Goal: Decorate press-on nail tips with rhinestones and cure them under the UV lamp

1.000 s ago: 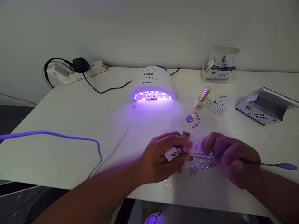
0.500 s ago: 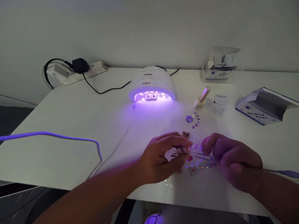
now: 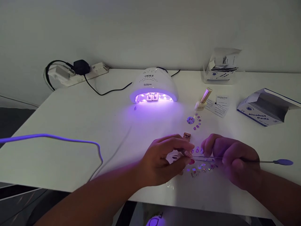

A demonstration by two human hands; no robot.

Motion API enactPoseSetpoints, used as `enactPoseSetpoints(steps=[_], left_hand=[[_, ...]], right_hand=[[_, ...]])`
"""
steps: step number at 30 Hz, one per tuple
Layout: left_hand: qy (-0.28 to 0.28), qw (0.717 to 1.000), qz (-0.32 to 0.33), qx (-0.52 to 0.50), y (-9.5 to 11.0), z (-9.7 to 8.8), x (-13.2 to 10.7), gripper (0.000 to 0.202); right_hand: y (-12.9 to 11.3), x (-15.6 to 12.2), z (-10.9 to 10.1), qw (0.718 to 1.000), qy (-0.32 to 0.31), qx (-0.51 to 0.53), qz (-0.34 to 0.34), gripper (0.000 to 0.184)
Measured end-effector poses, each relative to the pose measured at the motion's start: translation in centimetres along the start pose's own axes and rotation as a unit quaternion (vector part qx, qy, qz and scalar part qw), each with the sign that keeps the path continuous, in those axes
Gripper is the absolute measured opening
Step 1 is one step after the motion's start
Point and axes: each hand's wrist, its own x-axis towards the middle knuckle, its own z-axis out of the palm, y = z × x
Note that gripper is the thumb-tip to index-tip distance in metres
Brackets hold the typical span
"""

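My left hand (image 3: 162, 158) is closed in a pinch, with a small red press-on nail (image 3: 192, 161) showing at its thumb tip; the fingers hide part of it. From the right, my right hand (image 3: 237, 160) grips slim metal tweezers (image 3: 207, 158), whose points reach the left fingertips. The tool's purple paddle-shaped end (image 3: 283, 162) sticks out behind that hand. Beneath the hands lie decorated nails (image 3: 197, 149), loose gems (image 3: 194, 172) and a small brown bear-shaped piece (image 3: 187, 135), partly covered by the left hand.
A lit white nail lamp (image 3: 154, 83) stands at the back. Right of it are a polish bottle (image 3: 200, 105), a round glittery piece (image 3: 190, 120) and alcohol pad boxes (image 3: 260, 114). A power strip (image 3: 98, 70) and a purple-lit cable (image 3: 47, 136) lie left.
The tweezers' two arms have come closer together. Their paddle end has swung up and left, and my right hand has shifted slightly. My left hand stays nearly still.
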Motion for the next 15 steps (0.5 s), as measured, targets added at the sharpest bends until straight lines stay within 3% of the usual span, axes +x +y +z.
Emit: enactPoseSetpoints(steps=[15], left_hand=[[0.003,1.0,-0.009,0.004,0.0,-0.01,0.04,0.035]], right_hand=[[0.17,-0.1,0.11,1.0,0.017,-0.012,0.001,0.021]])
